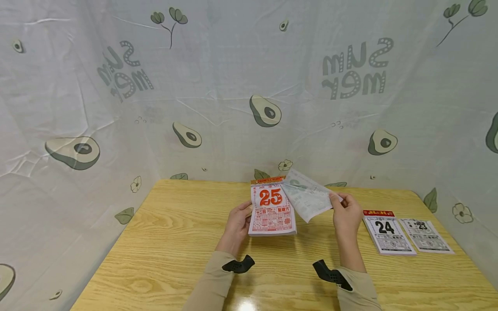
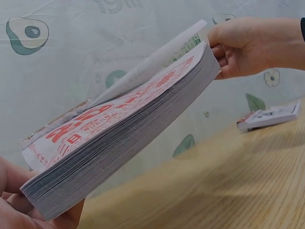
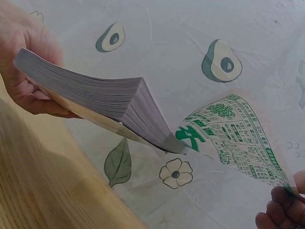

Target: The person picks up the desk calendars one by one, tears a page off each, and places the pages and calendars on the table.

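Note:
In the head view, my left hand (image 1: 238,221) grips the left side of a thick tear-off calendar (image 1: 271,211), raised and tilted above the table. Its top page carries a red 25, below a red and yellow header strip. With thumb and fingers, my right hand (image 1: 346,212) pinches the corner of a thin loose-hanging page (image 1: 307,195), swung out to the right of the pad. Green print covers this page (image 3: 233,138) in the right wrist view. Its far end meets the pad's top edge; I cannot tell how much is still attached. The pad's thick page stack (image 2: 128,143) fills the left wrist view.
To the right on the wooden table (image 1: 175,259) lies a smaller calendar (image 1: 389,235) showing 24. Beside it is a loose page (image 1: 426,236) marked 23. A pale curtain (image 1: 233,77) printed with avocados hangs behind the table and along its sides.

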Action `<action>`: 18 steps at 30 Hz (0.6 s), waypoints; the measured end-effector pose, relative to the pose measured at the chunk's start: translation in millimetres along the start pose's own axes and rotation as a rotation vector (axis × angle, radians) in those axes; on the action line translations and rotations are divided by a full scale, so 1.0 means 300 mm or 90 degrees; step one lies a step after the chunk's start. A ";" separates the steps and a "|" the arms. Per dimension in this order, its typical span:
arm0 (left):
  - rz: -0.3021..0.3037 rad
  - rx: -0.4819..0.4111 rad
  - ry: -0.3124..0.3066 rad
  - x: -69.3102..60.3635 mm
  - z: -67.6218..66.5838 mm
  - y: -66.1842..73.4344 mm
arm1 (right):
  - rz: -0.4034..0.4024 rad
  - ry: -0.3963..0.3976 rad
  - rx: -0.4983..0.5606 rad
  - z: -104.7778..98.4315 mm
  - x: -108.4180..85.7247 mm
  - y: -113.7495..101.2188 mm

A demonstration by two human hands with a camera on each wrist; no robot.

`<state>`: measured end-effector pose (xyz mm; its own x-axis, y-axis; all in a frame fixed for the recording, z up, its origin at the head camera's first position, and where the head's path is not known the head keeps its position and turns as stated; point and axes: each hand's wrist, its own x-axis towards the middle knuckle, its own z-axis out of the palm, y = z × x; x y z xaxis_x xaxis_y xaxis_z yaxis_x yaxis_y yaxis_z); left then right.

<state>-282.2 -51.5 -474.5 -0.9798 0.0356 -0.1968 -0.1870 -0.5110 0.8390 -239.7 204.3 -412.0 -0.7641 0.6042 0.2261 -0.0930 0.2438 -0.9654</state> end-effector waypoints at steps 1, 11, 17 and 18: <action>-0.001 -0.001 -0.001 0.001 -0.001 0.000 | -0.001 0.000 -0.003 -0.001 0.000 0.000; 0.002 0.000 -0.006 0.002 -0.001 -0.002 | -0.004 -0.001 -0.003 -0.004 -0.001 -0.001; -0.003 0.006 -0.004 -0.002 -0.001 0.001 | -0.003 0.000 -0.004 -0.006 0.001 0.003; -0.005 0.007 -0.004 -0.003 -0.001 0.003 | -0.002 0.000 -0.004 -0.006 0.002 0.003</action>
<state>-281.5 -52.1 -473.7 -0.9789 0.0450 -0.1994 -0.1947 -0.5018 0.8428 -239.1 206.1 -412.6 -0.7641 0.6032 0.2285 -0.0912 0.2496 -0.9640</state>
